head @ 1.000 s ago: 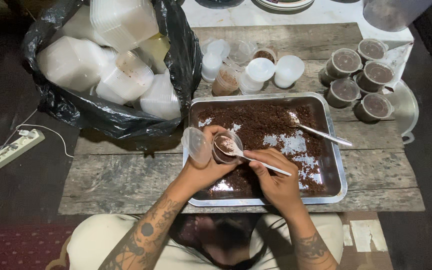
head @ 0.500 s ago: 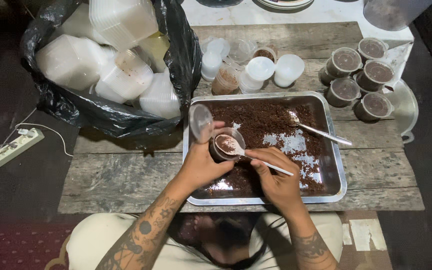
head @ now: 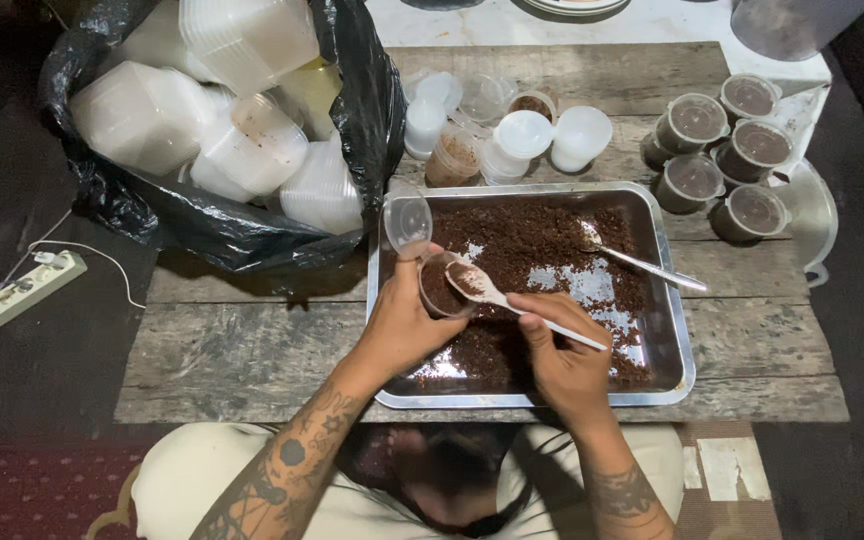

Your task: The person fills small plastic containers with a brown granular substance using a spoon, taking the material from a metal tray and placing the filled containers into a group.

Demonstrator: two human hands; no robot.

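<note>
My left hand (head: 404, 325) grips a small clear plastic cup (head: 441, 288) with its hinged lid (head: 407, 217) flipped open, held over the left part of a metal tray (head: 674, 330). Brown crumbly food (head: 522, 235) covers much of the tray. My right hand (head: 564, 352) holds a white plastic spoon (head: 497, 295) whose bowl, loaded with brown crumbs, rests at the cup's mouth. A metal spoon (head: 642, 262) lies in the tray to the right.
The tray sits on a wooden table (head: 252, 350). Several filled lidded cups (head: 727, 150) stand at the back right, empty cups (head: 522, 135) behind the tray. A black bag (head: 222, 225) of plastic containers sits at the left. A power strip (head: 27, 288) lies on the floor.
The cup and my left hand shifted slightly right and up over the tray. The white spoon stayed at the cup's mouth with crumbs on it.
</note>
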